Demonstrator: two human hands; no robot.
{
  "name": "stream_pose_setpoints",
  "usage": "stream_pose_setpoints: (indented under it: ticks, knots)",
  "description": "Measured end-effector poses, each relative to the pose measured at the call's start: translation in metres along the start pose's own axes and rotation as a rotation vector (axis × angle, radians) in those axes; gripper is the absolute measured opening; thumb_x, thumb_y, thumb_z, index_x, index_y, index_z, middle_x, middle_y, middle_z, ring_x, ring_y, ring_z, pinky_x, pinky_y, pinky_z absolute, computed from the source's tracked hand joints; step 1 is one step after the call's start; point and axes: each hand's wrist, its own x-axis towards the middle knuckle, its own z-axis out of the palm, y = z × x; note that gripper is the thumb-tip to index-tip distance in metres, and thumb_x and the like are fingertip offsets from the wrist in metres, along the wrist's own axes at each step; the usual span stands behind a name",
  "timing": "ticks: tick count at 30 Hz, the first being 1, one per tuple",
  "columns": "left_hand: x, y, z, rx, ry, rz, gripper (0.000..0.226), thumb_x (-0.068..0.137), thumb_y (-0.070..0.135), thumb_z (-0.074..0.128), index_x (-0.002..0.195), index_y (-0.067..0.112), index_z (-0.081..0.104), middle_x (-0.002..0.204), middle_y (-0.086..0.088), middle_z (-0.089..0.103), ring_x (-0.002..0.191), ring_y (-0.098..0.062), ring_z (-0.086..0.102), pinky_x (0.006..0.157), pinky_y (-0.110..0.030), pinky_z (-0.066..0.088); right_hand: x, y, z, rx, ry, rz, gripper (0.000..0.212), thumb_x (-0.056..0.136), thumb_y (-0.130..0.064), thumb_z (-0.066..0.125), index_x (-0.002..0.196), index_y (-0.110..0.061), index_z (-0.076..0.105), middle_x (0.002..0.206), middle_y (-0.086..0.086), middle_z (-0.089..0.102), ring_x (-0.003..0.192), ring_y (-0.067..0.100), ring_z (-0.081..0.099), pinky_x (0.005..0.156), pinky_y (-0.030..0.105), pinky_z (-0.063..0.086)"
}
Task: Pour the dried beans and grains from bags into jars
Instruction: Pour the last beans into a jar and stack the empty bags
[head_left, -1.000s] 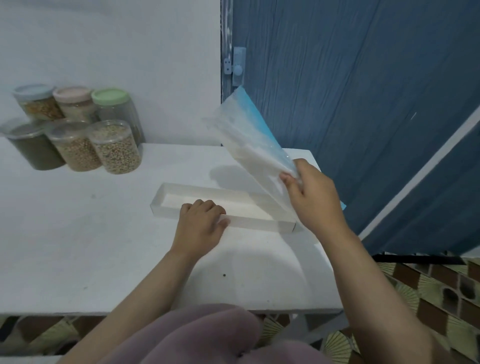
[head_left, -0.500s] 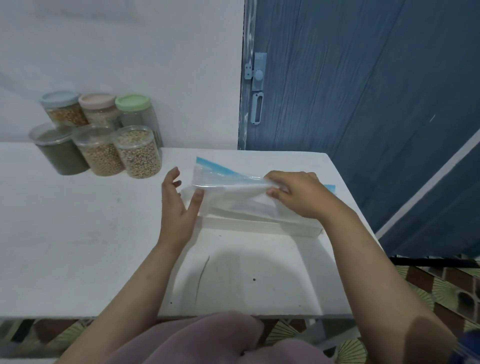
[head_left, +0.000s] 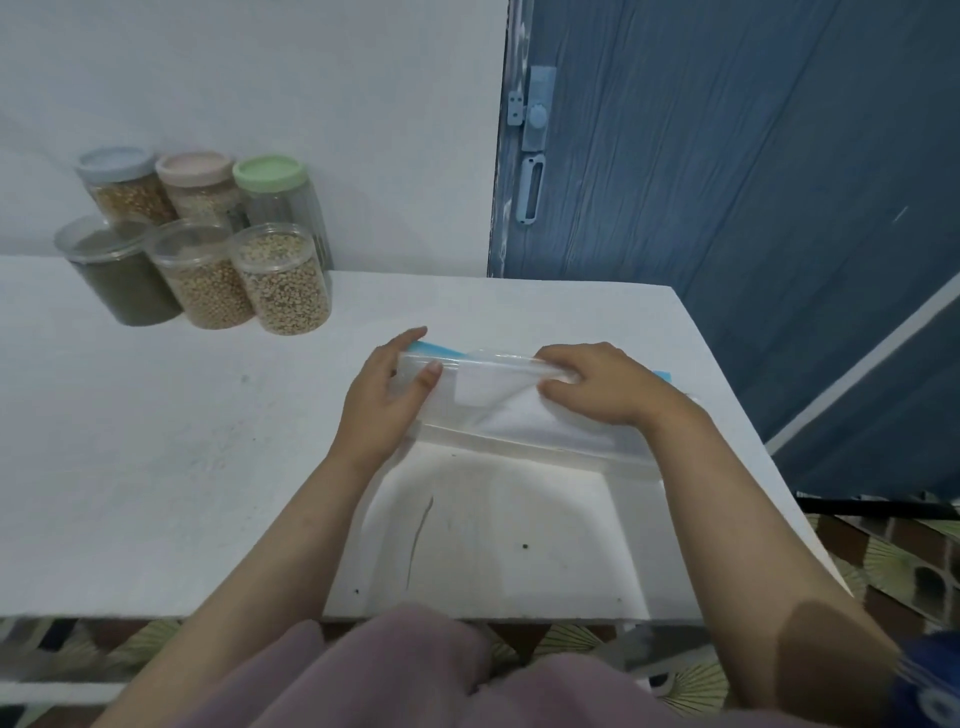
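Your left hand (head_left: 387, 400) and right hand (head_left: 597, 389) pinch the empty zip bag (head_left: 498, 387); flatten it evenly over the tray (head_left: 524, 457).

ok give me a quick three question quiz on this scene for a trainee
1. True or false: both hands are on the plastic bag.
2. How many jars stand by the wall: A four, B six, C eight?
3. Fill in: the rear jar nearest the door has a ____ lid.

Key
1. True: left hand and right hand hold its ends.
2. B: six jars.
3. Green: green lid.
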Motion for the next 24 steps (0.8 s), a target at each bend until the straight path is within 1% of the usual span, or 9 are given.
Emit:
stream_pose_setpoints:
  ticks: [2,4,7,10,13,16,20,22,24]
  knots:
    - [0.002,0.000,0.003,0.007,0.008,-0.035,0.025,0.095,0.042,0.060,0.116,0.030,0.065,0.122,0.016,0.063,0.112,0.004,0.056,0.101,-0.025,0.045,-0.001,0.004,0.009,0.052,0.025,0.019,0.019,0.098,-0.047,0.049,0.095,-0.034,0.062,0.094,-0.015,0.066,0.097,0.017,0.058,0.093,0.037,0.044]
    - [0.004,0.000,0.007,0.050,0.030,-0.090,0.019,0.095,0.044,0.060,0.104,0.028,0.066,0.108,0.015,0.067,0.103,-0.002,0.060,0.094,-0.029,0.047,-0.003,0.007,0.021,0.147,0.070,0.068,0.040,0.098,-0.061,0.040,0.081,-0.031,0.060,0.079,-0.011,0.063,0.087,0.017,0.058,0.084,0.034,0.045]
    - [0.005,0.000,0.014,0.179,0.089,-0.110,0.022,0.093,0.043,0.059,0.087,0.021,0.061,0.088,0.008,0.065,0.086,-0.012,0.059,0.076,-0.031,0.045,-0.005,0.007,0.037,0.191,0.196,0.117,0.053,0.100,-0.058,0.037,0.070,-0.018,0.053,0.066,0.004,0.055,0.074,0.025,0.054,0.071,0.032,0.040]
    - [0.004,-0.001,0.016,0.303,0.104,-0.100,0.030,0.087,0.041,0.053,0.075,0.013,0.051,0.072,0.003,0.055,0.071,-0.017,0.052,0.063,-0.031,0.038,-0.003,0.006,0.039,0.121,0.242,0.124,0.045,0.100,-0.051,0.044,0.068,-0.019,0.048,0.058,-0.002,0.044,0.065,0.021,0.046,0.077,0.031,0.035]
    - [0.006,0.002,0.017,0.419,0.078,-0.104,0.028,0.084,0.038,0.052,0.068,0.016,0.045,0.067,0.003,0.048,0.068,-0.020,0.048,0.058,-0.033,0.032,0.001,0.004,0.036,0.031,0.235,0.145,0.025,0.098,-0.046,0.049,0.087,-0.026,0.058,0.074,-0.009,0.062,0.082,0.016,0.059,0.090,0.032,0.031]
    - [0.008,0.005,0.021,0.492,0.082,-0.129,0.036,0.087,0.029,0.058,0.060,0.022,0.036,0.068,0.004,0.042,0.067,-0.022,0.045,0.064,-0.034,0.031,0.000,-0.002,0.030,-0.111,0.157,0.228,0.024,0.101,-0.037,0.041,0.099,-0.032,0.065,0.097,-0.013,0.068,0.100,0.017,0.059,0.086,0.035,0.026]
    - [0.008,0.001,0.022,0.572,0.103,-0.178,0.032,0.088,0.033,0.055,0.062,0.019,0.045,0.091,0.002,0.051,0.075,-0.029,0.054,0.069,-0.033,0.037,-0.012,-0.004,0.026,-0.138,0.029,0.369,0.040,0.102,-0.027,0.028,0.122,-0.041,0.060,0.122,-0.015,0.062,0.119,0.018,0.050,0.093,0.040,0.022]
    - [0.007,-0.001,0.023,0.600,0.117,-0.182,0.032,0.089,0.035,0.054,0.064,0.017,0.047,0.094,0.002,0.053,0.075,-0.031,0.054,0.068,-0.032,0.036,-0.018,-0.004,0.033,-0.142,0.028,0.427,0.037,0.102,-0.027,0.026,0.118,-0.039,0.057,0.114,-0.013,0.064,0.120,0.021,0.042,0.091,0.040,0.021]
    - [0.006,-0.001,0.024,0.635,0.132,-0.183,0.029,0.090,0.035,0.053,0.070,0.015,0.051,0.098,0.000,0.055,0.075,-0.030,0.052,0.069,-0.032,0.035,-0.022,-0.003,0.042,-0.162,0.131,0.450,0.025,0.103,-0.031,0.029,0.113,-0.032,0.052,0.101,-0.012,0.064,0.115,0.023,0.040,0.091,0.041,0.022]
